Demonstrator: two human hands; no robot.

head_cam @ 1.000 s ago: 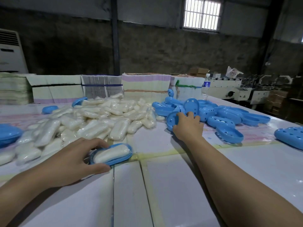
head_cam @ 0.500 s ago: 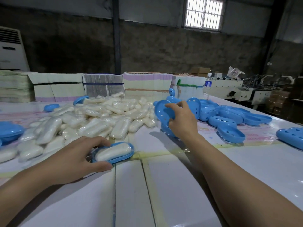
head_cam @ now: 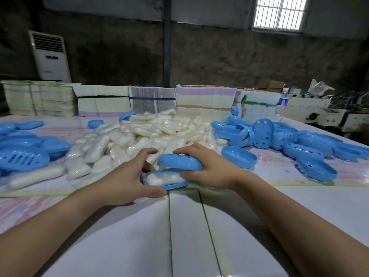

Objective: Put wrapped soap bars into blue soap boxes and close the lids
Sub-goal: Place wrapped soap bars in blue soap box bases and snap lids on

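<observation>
Soap box base point(head_cam: 175, 186): lies on the table point(head_cam: 299, 216), pinned between thumb and fingers of the left hand point(head_cam: 123, 180); presumably steadied so the lid can be seated
Wrapped soap bar point(head_cam: 163, 179): already laid inside the base, between the two thumbs; uncovered on its near side
Left fingers: curled round the base's left end, thumb point(head_cam: 153, 193) along its near rim; grasping it
Lid point(head_cam: 179, 162): held tilted just above the bar, gripped by the right hand point(head_cam: 211, 172); not yet pressed down, so closing is judged the step in hand
Right fingers: clasped over the lid's far edge, thumb under its near edge; grasping it
Pile of wrapped bars point(head_cam: 139, 136): heaped just beyond the fingertips; seemingly kept within reach as stock
Loose lids and bases point(head_cam: 289, 140): scattered beyond and right of the right fingers; likewise close for quick picking
Filled boxes point(head_cam: 26, 148): gathered well left of the left fingers; apparently set aside
Stacked paper bundles point(head_cam: 151, 100): ranged farthest, behind everything
</observation>
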